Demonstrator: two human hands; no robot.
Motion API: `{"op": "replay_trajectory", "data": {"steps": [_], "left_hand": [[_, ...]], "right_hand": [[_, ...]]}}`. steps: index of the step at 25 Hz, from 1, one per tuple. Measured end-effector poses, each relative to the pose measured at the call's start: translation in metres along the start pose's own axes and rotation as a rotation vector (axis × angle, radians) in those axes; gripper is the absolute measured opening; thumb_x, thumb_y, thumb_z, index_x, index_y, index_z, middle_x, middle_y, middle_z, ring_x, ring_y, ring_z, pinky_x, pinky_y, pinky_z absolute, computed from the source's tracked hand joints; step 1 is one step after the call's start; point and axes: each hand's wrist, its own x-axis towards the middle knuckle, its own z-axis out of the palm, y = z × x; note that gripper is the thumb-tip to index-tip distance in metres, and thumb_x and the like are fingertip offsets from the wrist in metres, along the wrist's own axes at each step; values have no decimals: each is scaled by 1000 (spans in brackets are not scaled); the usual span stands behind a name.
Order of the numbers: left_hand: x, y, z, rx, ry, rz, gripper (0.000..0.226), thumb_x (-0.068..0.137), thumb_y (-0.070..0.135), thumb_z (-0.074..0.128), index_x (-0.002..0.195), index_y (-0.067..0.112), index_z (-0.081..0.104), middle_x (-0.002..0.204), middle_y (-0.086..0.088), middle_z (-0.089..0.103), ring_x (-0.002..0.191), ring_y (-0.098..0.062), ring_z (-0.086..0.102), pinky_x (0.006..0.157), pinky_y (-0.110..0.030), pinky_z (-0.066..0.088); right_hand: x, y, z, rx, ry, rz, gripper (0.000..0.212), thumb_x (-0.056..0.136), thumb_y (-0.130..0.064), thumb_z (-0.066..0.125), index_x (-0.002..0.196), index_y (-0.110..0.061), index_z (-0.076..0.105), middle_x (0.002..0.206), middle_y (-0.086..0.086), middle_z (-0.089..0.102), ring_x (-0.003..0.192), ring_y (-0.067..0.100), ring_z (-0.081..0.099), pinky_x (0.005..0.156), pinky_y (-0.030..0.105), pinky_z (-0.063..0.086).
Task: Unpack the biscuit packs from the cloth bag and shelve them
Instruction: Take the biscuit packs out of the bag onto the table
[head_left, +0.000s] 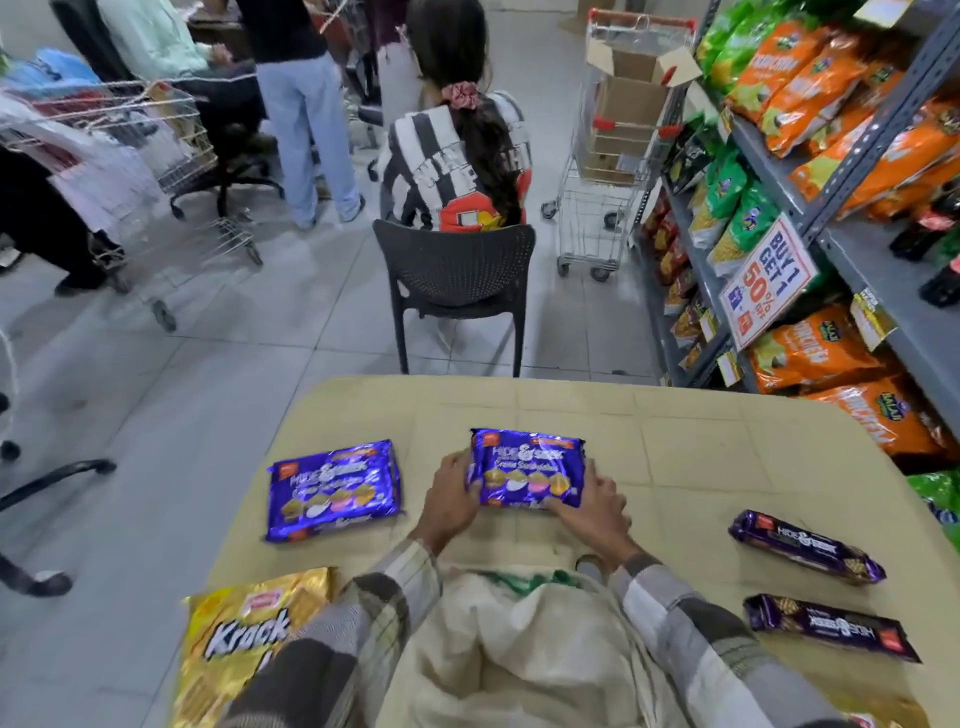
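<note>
Purple foil marks the flat biscuit pack (527, 470) pinched at its short ends between the left hand (451, 491) and right hand (597, 501), each grip closed on an edge, probably to lay it squarely on the cream tiled table (675, 441). A matching purple pack (332, 488) lies apart to the left, two slim purple rolls (808, 545) to the right, and a gold packet (244, 649) beside the cream cloth bag (519, 639). Grey metal shelves (831, 171) of snack bags stand right; trolleys and a seated person wait beyond.

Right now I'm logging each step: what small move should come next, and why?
Probably let go of the purple pack: both the left hand and right hand hold it flat on the table, beside its twin, and the cloth bag seems not yet emptied.
</note>
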Motion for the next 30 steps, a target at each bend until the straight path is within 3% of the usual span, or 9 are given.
{"op": "replay_trajectory", "data": {"steps": [2,6,10,14,19,22,24,28,30], "left_hand": [[-33,5,-31,-138,85,41,48,96,10,56,142,5,45,142,-14,51,131,-28,48,110,-34,37],[-107,-53,-94,-309,396,-88,35,92,7,61,127,9,61,128,-7,64,119,-23,58,104,-39,46],[-185,-143,-123,-240,632,-461,36,94,11,56,130,10,56,131,-14,57,124,-32,52,106,-50,43],[-234,-198,-103,-273,585,-721,33,99,29,48,121,6,57,122,-21,59,119,-39,53,101,-54,46],[-244,-205,-95,-471,532,-842,43,101,45,32,119,17,59,114,-12,63,106,-36,60,94,-49,49],[-238,-198,-101,-556,578,-874,36,97,37,39,103,16,67,109,-16,68,94,-34,62,81,-41,51],[-235,-190,-112,-526,587,-866,31,93,34,44,97,15,68,105,-16,69,93,-34,63,84,-45,54],[-221,-143,-129,-458,638,-751,41,95,44,44,114,15,65,119,-14,64,110,-35,60,98,-52,49],[-211,-104,-129,-481,680,-639,39,97,43,45,122,18,62,129,-13,59,118,-35,57,104,-53,45]], "right_hand": [[-28,-15,-1,50,95,-133,89,84,-39,71,155,-21,20,147,15,37,137,37,34,110,49,34],[-90,-59,25,213,-34,-302,67,89,-17,65,150,-16,37,146,13,40,139,29,37,114,37,33],[-149,-98,86,342,-257,-397,50,91,-6,61,140,-7,50,114,8,63,87,13,62,80,17,52],[-196,-119,164,188,-583,-248,59,91,-24,61,144,-7,40,135,9,57,119,22,58,89,22,45],[-229,-124,205,177,-695,-26,62,82,-30,68,139,-15,47,135,8,55,122,24,53,106,33,46],[-239,-127,205,197,-659,8,70,75,-35,75,138,-20,48,137,6,47,131,25,43,111,30,38],[-245,-126,198,312,-679,-3,64,70,-36,81,129,-26,59,133,-3,56,126,18,51,111,31,42],[-253,-112,163,532,-662,-23,52,74,-34,79,125,-31,65,120,-18,69,110,2,63,100,20,50],[-250,-103,134,591,-602,-61,48,76,-35,74,123,-31,64,114,-23,67,98,-11,61,84,5,49]]}}
